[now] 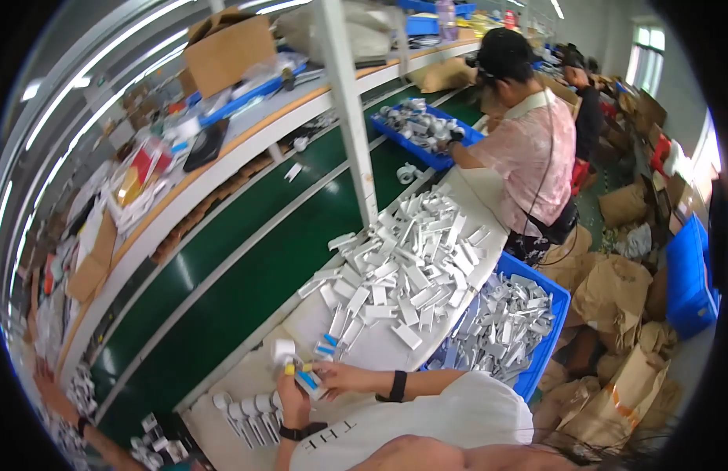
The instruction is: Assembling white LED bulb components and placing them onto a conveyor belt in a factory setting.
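The left hand point(294, 399) is grasping a white round-headed part point(284, 351) with yellow and blue bits, while the right hand point(338, 379) is touching its near side; whether that one is gripping, I cannot tell. Blue-striped pieces point(328, 342) are lying just beyond the fingers. A row of round-headed parts point(237, 410) is resting left of the left hand; farther ahead, white brackets point(417, 276) are heaping up. Right of the right hand, a blue crate point(558, 326) is holding more metal pieces point(509, 322).

A black wristband point(303, 431) sits behind the left fingers point(289, 385), another black band point(398, 385) behind the right fingers point(329, 369); farther back, a white shirt point(434, 420) bears dark printed lettering point(328, 439).
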### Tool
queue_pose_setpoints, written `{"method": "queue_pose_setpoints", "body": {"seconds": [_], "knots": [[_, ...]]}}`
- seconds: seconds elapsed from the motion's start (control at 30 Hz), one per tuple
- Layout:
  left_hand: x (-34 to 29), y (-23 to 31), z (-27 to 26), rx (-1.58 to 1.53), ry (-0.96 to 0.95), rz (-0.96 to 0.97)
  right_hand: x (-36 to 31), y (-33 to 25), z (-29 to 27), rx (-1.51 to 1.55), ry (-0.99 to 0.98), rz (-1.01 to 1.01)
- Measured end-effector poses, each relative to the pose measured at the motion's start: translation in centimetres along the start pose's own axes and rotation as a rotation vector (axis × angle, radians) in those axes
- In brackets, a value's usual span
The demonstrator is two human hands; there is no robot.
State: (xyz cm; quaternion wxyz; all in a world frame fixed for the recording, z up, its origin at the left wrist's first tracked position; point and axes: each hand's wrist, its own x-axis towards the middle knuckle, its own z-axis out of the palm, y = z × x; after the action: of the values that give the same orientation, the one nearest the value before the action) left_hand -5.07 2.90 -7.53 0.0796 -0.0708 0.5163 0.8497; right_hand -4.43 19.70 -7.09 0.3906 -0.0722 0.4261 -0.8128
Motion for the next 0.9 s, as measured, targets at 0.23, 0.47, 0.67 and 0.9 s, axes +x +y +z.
{"method": "queue_pose_setpoints", "body": {"seconds": [0.23, 0.47, 0.67, 0.9], "knots": [[-1.2, 5.0, -0.5, -0.031, -0.124, -0.242, 0.7, -1.1, -5.6, -0.468, 0.370, -0.430], [-4.0, 7.7, 2.0, 0.195, -0.391, -0.421, 1.9, -4.1, -2.7, 0.122, -0.190, 0.046], [-5.2, 7.4, 0.4, 0.203, -0.162, -0.337, 1.2, -5.8, -0.1, -0.684, -0.035, -0.479], [-5.9, 7.4, 1.5, 0.146, -0.127, -0.406, 1.7, -5.3, 0.0, -0.671, -0.012, -0.723]]}}
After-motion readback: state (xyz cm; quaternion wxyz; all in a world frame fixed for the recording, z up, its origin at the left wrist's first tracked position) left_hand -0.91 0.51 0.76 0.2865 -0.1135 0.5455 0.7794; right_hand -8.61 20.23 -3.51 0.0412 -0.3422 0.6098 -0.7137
